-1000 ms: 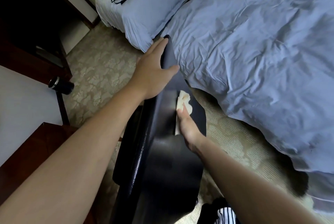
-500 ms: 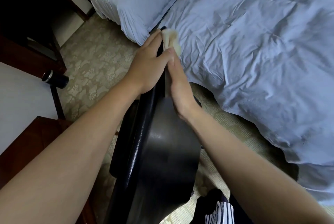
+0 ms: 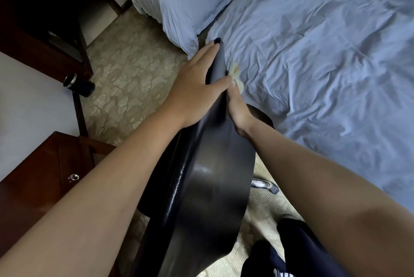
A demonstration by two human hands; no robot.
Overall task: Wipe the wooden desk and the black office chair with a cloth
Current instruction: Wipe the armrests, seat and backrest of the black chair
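**Item: black office chair (image 3: pixel 212 187), backrest seen from above and behind.**

- **Cloth (image 3: pixel 235 74):** pale, bunched, pressed to the rear face of the backrest at its 3 o'clock edge, just below the top corner.
- **Right hand (image 3: pixel 238 110):** behind the cloth, pushing it on the vinyl. Its fingers are hidden by the edge and the other thumb, so flat or curled cannot be told.
- **Left hand (image 3: pixel 197 88):** clamps the top of the backrest, fingers straight down the front face, thumb hooked over the rear and touching the cloth.
- **Change:** a second ago the cloth sat mid-panel. Half a second ago it was at the very top corner, and it now lies slightly below that. Judged: an upward stroke has finished and the return pass is starting, so the upper rear panel is covered while the lower panel and seat probably remain.
- **Wooden desk (image 3: pixel 44 164):** at 8 o'clock, well apart from both hands and not being wiped.
- **Edges and room:**
  - Bed (image 3: pixel 313 75) from 12 to 4 o'clock, its sheet just beside the cloth, so an outward stroke could brush it.
  - Open carpet (image 3: pixel 134 64) at 10 o'clock.
  - Dark flask (image 3: pixel 78 85) at 9 o'clock, well clear.
  - Down the panel toward 6 o'clock nothing obstructs.
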